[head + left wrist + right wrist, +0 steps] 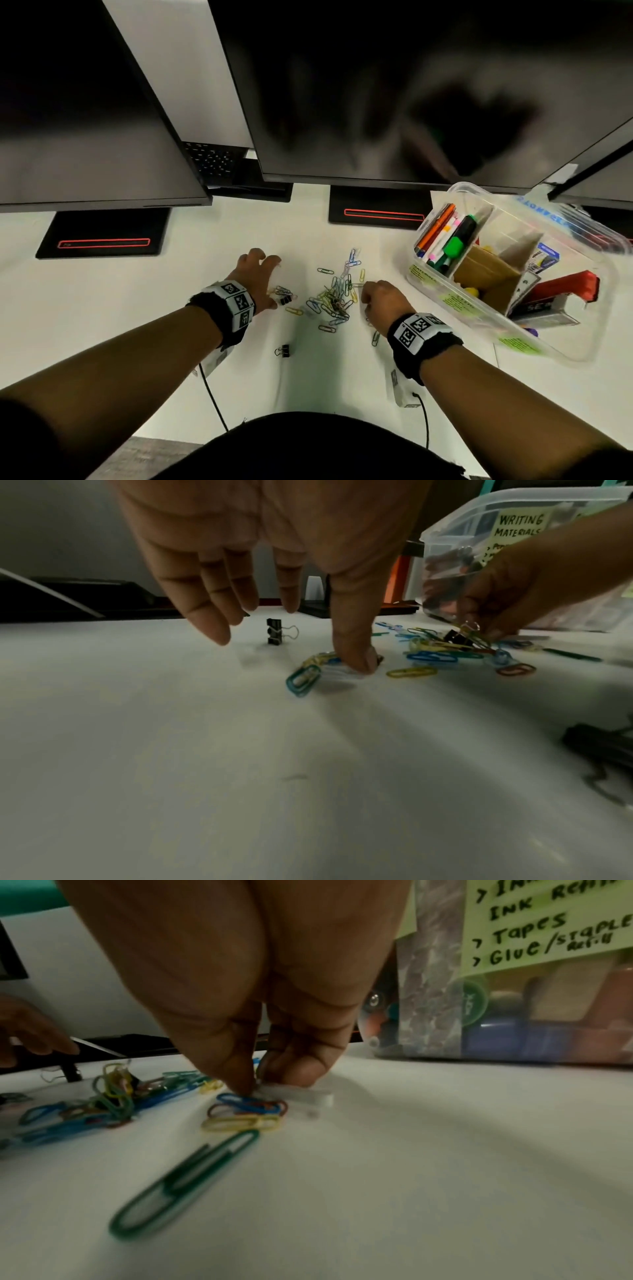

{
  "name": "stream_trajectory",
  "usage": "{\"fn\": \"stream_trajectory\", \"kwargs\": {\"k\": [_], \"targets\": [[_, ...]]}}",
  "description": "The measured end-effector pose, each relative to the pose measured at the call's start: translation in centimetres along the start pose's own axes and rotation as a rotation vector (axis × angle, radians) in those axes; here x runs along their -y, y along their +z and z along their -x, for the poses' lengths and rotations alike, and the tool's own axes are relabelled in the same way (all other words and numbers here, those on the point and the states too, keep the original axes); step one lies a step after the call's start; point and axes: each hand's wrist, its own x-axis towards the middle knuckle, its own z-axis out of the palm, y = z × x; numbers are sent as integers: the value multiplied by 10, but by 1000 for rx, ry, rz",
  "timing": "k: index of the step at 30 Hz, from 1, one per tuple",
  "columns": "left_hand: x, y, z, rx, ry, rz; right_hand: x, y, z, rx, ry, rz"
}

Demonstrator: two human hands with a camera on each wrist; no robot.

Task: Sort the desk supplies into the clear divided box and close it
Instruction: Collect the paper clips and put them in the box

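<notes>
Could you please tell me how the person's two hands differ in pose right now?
The left hand has its fingers spread and nearly straight, only the thumb pressing a small cluster of coloured paper clips. The right hand has its fingers curled, their tips pinching coloured clips off the white desk. Both reach palm-down beside the central tangled heap of paper clips.

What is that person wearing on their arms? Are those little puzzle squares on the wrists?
Both forearms are bare, with no sleeves. The left hand and the right hand wear no gloves or rings that show. Each wrist has a black band: the left wristband and the right wristband. Each carries white panels printed with black square code patterns. A thin black cable hangs below each wrist.
</notes>
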Motion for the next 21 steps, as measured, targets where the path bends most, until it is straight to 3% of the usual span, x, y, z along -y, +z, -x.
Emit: {"fn": "stream_trajectory", "kwargs": {"k": [3, 7, 11, 16, 19, 21], "targets": [[-1, 1, -4, -47, -19, 38, 5, -6, 9, 14, -39, -15], [-6, 9, -12, 24, -38, 120, 16, -22, 21, -37, -73, -71], [-25, 19, -17, 89, -26, 160, 25, -58, 31, -281, -74, -238], [-58, 28, -8, 183, 109, 155, -10, -126, 34, -650, 201, -647], [-74, 28, -3, 240, 232, 179, -61, -152, 26, -714, 454, -758], [-77, 27, -1, 215, 286, 215, -82, -159, 24, -667, 534, -749]]}}
